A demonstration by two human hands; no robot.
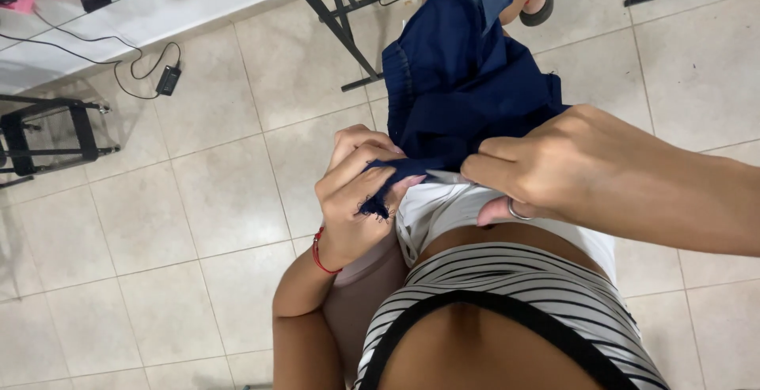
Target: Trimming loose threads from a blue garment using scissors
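1. Over the lap, one dark navy cloth (463, 81) was draped across the seated person's thigh, its near edge pulled up between both hands.
2. Left hand (355, 196): fingers (360, 170) curled tight, pinching the frayed corner of the cloth; loose threads hung out below the grip. One red string bracelet (318, 252) sat on that wrist.
3. Right hand (554, 164): fingers (491, 164) bent inward, clamped on the same edge just beside the left hand. One silver ring (518, 213) showed on a finger underneath.
4. Hands were close together, apart by a short run of cloth.
5. Beneath the cloth: white shorts (443, 208) and a striped top (514, 295).
6. Background, well apart: tiled floor (198, 200), one black power adapter (168, 79) with cable, one black table leg frame (336, 18).
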